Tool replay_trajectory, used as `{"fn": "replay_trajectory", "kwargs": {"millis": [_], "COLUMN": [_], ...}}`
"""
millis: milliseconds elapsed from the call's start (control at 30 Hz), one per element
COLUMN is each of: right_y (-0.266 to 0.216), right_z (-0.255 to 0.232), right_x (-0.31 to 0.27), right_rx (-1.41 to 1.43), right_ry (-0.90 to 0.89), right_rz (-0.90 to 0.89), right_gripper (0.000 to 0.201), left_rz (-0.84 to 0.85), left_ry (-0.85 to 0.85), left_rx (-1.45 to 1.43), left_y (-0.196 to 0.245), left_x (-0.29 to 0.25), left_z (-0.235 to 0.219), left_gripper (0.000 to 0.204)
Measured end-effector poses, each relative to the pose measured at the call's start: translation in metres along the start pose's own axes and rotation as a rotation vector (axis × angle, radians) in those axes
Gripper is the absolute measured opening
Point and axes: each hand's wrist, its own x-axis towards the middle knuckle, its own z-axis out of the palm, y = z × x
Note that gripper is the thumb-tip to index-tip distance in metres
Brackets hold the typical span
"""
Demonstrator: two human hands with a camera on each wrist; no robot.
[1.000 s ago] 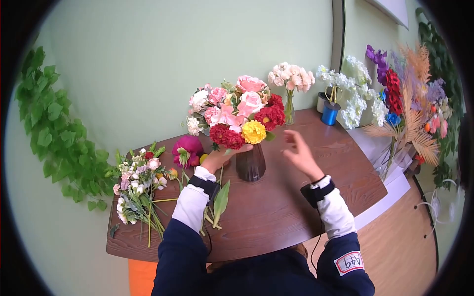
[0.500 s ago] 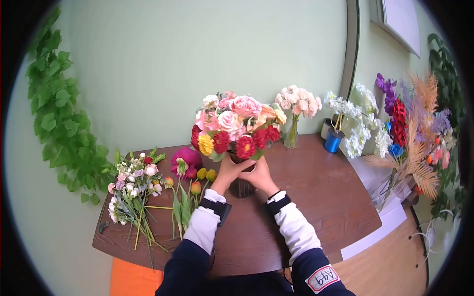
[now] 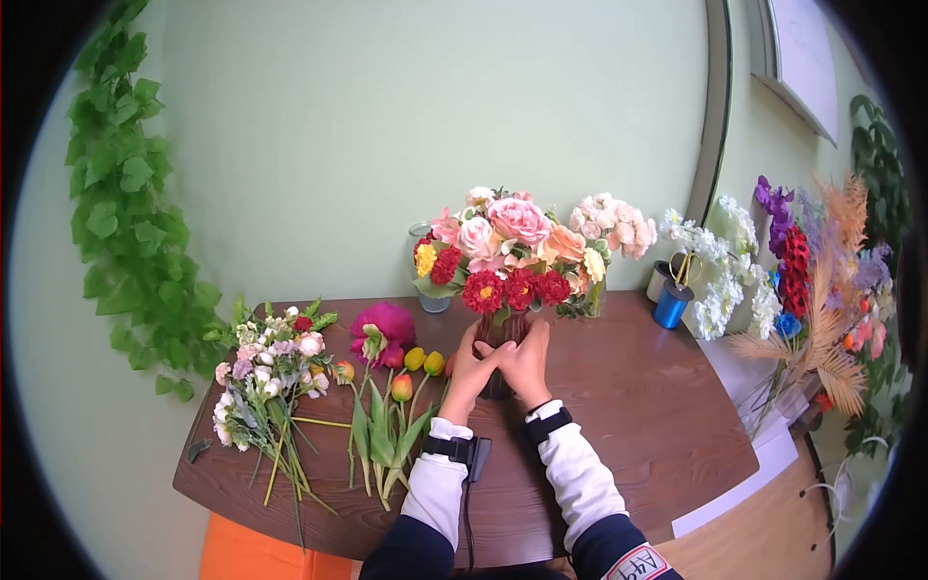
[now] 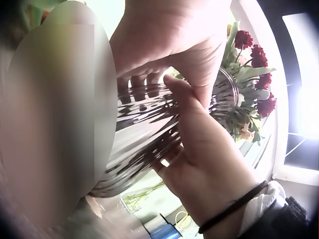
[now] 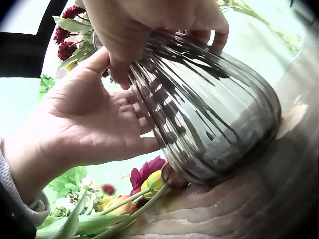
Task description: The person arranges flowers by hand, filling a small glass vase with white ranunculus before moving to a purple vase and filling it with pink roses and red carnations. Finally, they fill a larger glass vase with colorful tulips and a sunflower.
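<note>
A dark ribbed glass vase [image 5: 214, 109] stands on the wooden table, holding a full bouquet [image 3: 520, 224] of pink, peach, red and yellow flowers. My left hand [image 3: 471, 375] grips its left side below the flowers, and my right hand [image 3: 527, 365] grips the right side. Both thumbs meet and overlap on the near side. In the left wrist view, the right hand [image 4: 204, 149] wraps the vase [image 4: 137, 142] near its neck. The right wrist view shows the left hand [image 5: 84, 119] with fingers against the ribbed glass.
Tulips [image 3: 387, 435], a magenta flower [image 3: 385, 333] and a pile of small mixed flowers [image 3: 266, 377] lie on the left. A clear glass [image 3: 433, 303] stands behind the bouquet. At the right are pale roses [image 3: 619, 224], a blue pot [image 3: 669, 309] and tall dried stems [image 3: 812, 358].
My right hand came in from the right onto the vase, and my left hand now wraps it too. The bouquet has turned, its yellow flower passing from the front to the left edge.
</note>
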Motion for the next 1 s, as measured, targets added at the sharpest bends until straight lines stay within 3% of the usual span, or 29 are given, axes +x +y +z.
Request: {"fn": "replay_trajectory", "kwargs": {"millis": [133,200,367,433,467,567,633,700,767,1000], "right_y": [-0.009,-0.015,-0.008,-0.002,0.005,0.021,0.010,0.009,0.014,0.001], "right_z": [-0.003,-0.006,-0.009,-0.018,-0.019,-0.025,-0.036,-0.039,-0.039,-0.045], "right_x": [0.000,-0.001,0.003,0.010,0.009,0.012,0.015,0.017,0.018,0.024], "right_rx": [-0.015,-0.047,-0.058,0.087,0.091,0.610,0.628,0.644,0.415,0.396], "right_ry": [0.018,0.025,-0.006,-0.227,-0.234,-0.588,-0.613,-0.642,-0.574,-0.658], "right_rz": [0.008,-0.033,-0.097,-0.016,-0.016,0.170,0.192,0.219,0.035,0.083], "right_gripper": [0.076,0.076,0.072,0.066,0.066,0.068,0.068,0.068,0.068,0.070], "left_rz": [0.001,0.392,0.273,0.235,0.207,0.109,0.047,0.167,0.161,0.125], "left_ry": [-0.024,0.180,0.102,0.092,0.076,0.055,0.044,0.028,0.005,-0.042], "left_rx": [0.012,0.548,0.589,0.541,0.493,0.500,0.523,0.452,0.395,0.285], "left_y": [0.000,0.004,0.020,0.019,0.019,0.020,0.020,0.020,0.021,0.019], "left_x": [0.003,0.003,0.000,0.001,0.002,0.000,0.000,-0.001,-0.002,0.000], "left_z": [-0.006,-0.009,-0.013,-0.020,-0.023,-0.026,-0.026,-0.022,-0.021,-0.022], "left_gripper": [0.065,0.066,0.072,0.072,0.073,0.074,0.074,0.055,0.053,0.048]}}
